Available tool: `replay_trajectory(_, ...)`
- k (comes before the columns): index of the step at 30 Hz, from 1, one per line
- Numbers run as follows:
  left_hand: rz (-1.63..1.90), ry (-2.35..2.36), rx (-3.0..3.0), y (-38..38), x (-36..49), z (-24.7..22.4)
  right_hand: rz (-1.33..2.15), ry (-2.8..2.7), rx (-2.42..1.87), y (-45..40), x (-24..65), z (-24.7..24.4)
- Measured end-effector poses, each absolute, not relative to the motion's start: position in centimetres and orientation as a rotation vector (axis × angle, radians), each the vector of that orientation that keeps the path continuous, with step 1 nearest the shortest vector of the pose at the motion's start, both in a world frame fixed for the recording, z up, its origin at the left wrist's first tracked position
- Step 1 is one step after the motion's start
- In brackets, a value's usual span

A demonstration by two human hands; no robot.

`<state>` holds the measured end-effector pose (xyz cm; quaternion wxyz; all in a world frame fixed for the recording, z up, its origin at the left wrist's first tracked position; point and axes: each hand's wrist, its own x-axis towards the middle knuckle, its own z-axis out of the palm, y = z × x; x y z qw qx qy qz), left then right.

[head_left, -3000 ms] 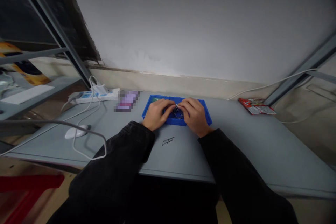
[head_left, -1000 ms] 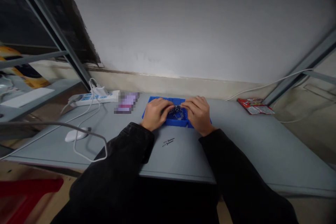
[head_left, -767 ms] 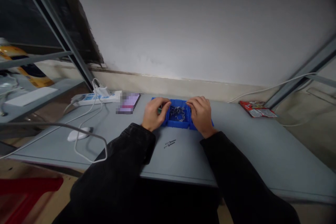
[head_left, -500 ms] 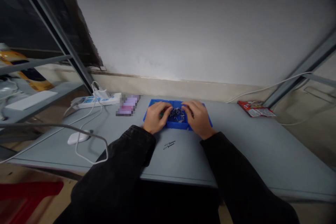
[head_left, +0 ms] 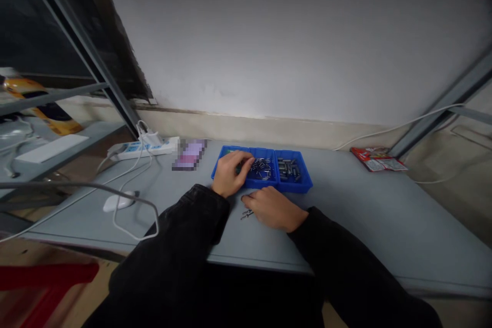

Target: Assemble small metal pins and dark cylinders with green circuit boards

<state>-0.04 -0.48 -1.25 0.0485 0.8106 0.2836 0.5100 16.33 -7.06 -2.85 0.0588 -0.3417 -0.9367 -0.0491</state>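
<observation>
**Left grip** [head_left: 230, 171]: half closed, fingers curled downward, their tips at the divider between the first and middle compartments of a blue plastic parts tray [head_left: 305, 183]. My fingers hide whatever lies beneath them, so I cannot tell whether this grip has hold of anything.

**Right grip** [head_left: 271, 208]: open and palm down on the grey surface [head_left: 384, 215], in front of the tray, with nothing visible in it. Its fingertips sit just beside two small metal pins [head_left: 247, 213] lying apart from the tray.

**Tray contents:** loose, thin metal pins [head_left: 261, 169] at mixed angles in the middle compartment; darker pins [head_left: 288, 169] packed closer in the right compartment. The first compartment is mostly under my left hand, with a small green item [head_left: 232, 152] at its back.

**Handling note:** pins this fine shift at a nudge, so I use fingertips only and keep my palms clear of them.

**Also on the surface:** a white power strip [head_left: 142, 147], a white mouse [head_left: 117, 201] and a red packet [head_left: 378, 159].
</observation>
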Motion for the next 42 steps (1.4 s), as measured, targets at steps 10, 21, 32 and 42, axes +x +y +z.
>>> replay_trajectory(10,1.472,0.848,2.627,-0.4,-0.3,-1.3,-0.018,-2.749,-1.089,-7.1,16.1,-3.2)
replay_trajectory(21,1.497,0.828,2.592,-0.4,-0.1,-1.5,0.339,-2.579,-1.151,-7.9,17.6,-3.1)
replay_trajectory(32,1.499,0.879,2.524,-0.2,0.0,-1.7,0.588,-2.481,-1.065,-7.7,18.2,-2.9)
replay_trajectory(42,1.487,0.873,2.538,-0.3,0.2,-1.6,0.583,-2.51,-1.032,-7.7,18.4,-3.4)
